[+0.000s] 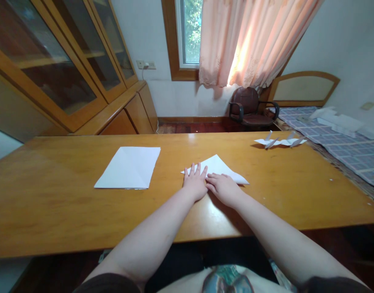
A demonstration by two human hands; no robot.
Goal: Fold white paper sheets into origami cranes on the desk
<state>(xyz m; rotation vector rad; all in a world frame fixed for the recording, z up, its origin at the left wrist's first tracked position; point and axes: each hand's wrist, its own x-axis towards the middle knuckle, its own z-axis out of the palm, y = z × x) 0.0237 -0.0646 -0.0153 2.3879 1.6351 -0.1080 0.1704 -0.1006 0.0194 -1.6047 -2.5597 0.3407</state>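
Observation:
A white sheet of paper (217, 163), folded into a triangle, lies on the table with its peak pointing away from me. My left hand (195, 182) rests flat on its left part, fingers spread. Close beside it, my right hand (223, 187) presses on the near folded edge, its fingers bent and close together; whether they pinch anything is hidden. The paper's right corner sticks out past my right hand. To the left lies a stack of square white paper (128, 167).
Folded paper cranes (280, 141) stand at the table's far right. The wooden table (67, 211) spans the view. Behind it are a brown armchair (249, 106), a glass-door cabinet (83, 53), a pink curtain (236, 40) and a bed (336, 130).

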